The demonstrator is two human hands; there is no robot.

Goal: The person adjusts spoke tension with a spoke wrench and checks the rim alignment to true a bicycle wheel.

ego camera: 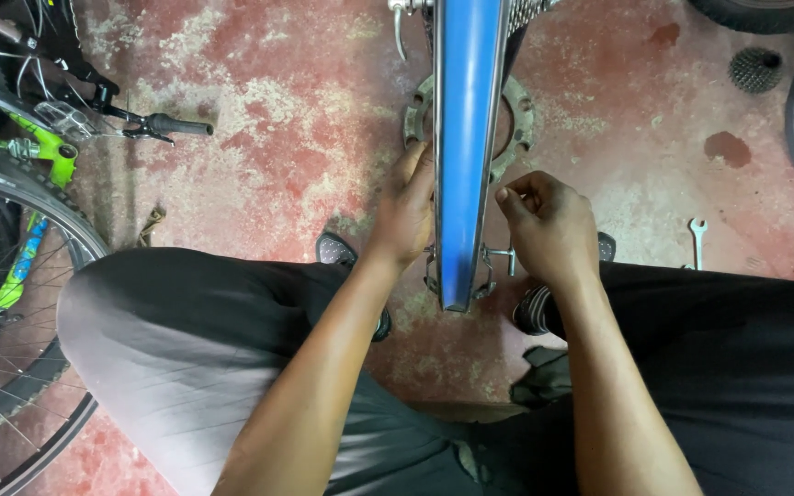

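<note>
Left hand [406,207] grips the blue wheel rim [464,138] edge; right hand [549,225] pinches closed beside it; spanner [697,241] lies well apart.

Just one view: head cam, worn by the person, looks almost straight down over their own knees & forearms onto a red, worn concrete floor [268,119]. It sits close, approx arm's length, w/ the left hand [406,207] & right hand [549,225] near frame centre, either side of a blue rim [464,138] seen edge-on running up to the top edge. A green bicycle [11,174] crops the left edge, a spanner [697,241] lies far right; no 2nd view, so no overlap.
</note>
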